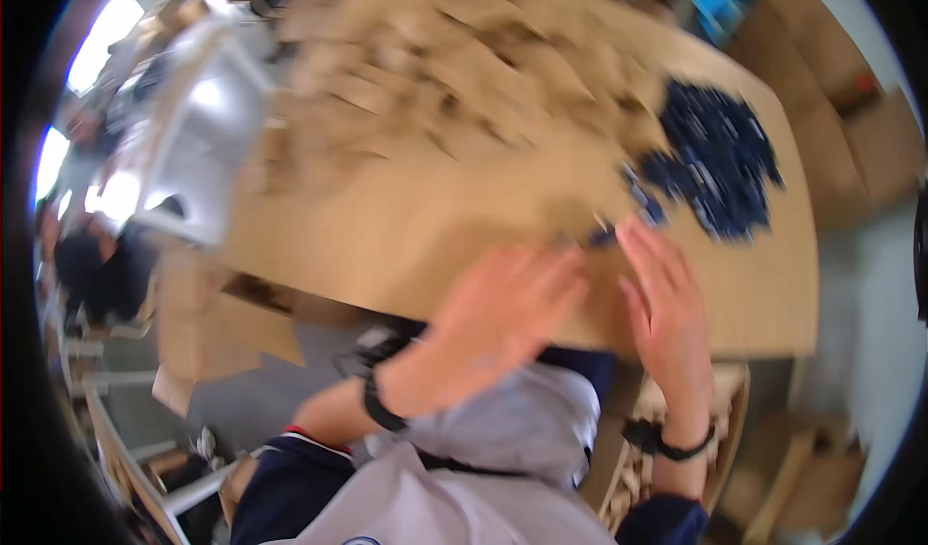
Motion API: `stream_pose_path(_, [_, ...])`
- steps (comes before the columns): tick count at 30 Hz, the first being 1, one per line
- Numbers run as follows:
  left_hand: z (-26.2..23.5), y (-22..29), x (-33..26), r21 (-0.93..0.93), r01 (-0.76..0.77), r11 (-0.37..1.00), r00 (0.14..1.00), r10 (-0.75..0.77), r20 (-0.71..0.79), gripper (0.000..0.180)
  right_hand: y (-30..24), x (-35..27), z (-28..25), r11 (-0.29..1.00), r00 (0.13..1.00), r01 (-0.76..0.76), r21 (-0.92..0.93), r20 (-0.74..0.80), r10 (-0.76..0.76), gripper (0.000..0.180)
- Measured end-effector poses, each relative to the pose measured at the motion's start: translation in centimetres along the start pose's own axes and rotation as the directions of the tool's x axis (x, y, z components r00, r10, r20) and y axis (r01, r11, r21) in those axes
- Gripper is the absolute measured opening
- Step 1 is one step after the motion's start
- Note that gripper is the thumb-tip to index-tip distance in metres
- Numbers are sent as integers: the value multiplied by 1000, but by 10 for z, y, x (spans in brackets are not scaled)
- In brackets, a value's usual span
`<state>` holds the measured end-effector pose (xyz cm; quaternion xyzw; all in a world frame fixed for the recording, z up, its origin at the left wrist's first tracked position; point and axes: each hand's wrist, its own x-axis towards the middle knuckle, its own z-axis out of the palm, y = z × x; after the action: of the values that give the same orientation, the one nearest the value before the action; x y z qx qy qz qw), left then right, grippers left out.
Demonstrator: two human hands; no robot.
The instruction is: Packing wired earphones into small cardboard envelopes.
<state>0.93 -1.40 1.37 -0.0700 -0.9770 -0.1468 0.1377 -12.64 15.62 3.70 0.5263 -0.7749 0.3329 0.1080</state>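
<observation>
Over the near part of the wooden table, my left hand [515,295] reaches to the right, its fingers smeared by motion. My right hand [667,303] has its fingers stretched forward and its thumb apart, so it looks open. A small dark blue piece [603,235] lies between the fingertips of both hands; whether either one touches it is too blurred to tell. Just beyond my right hand are a few more small dark blue pieces [642,195]. They trail off from a large pile of dark blue pieces [715,158] at the table's right side.
Flat brown cardboard pieces [454,71] spread across the far half of the table [387,235]. An open box of brown pieces [628,468] stands below the near edge by my right forearm. Cardboard boxes [822,71] line the right; a carton [198,323] stands at left. Another person [97,265] is at far left.
</observation>
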Motion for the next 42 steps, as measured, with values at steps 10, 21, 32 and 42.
stream_pose_path(10, [-1, 1, -17, -181, -52, 982, 952, -6, -306, 24, -12, 0, 10, 955, 963, 221, -197, 201, -181, 40])
stream_pose_path(21, [-19, 11, -15, -933, -152, 327, 988, 78, -134, 17, -38, -39, -4, 613, 906, -114, 782, -171, 386, 10])
stream_pose_path(32, [-17, 9, -17, -927, -334, 167, 901, -232, -367, 33, -89, -10, -5, 434, 811, -539, 722, 305, 500, 38])
stream_pose_path(42, [-19, 17, -16, -771, 27, 636, 902, -348, -255, 12, -65, -14, 16, 814, 814, -219, 539, -358, 456, 25])
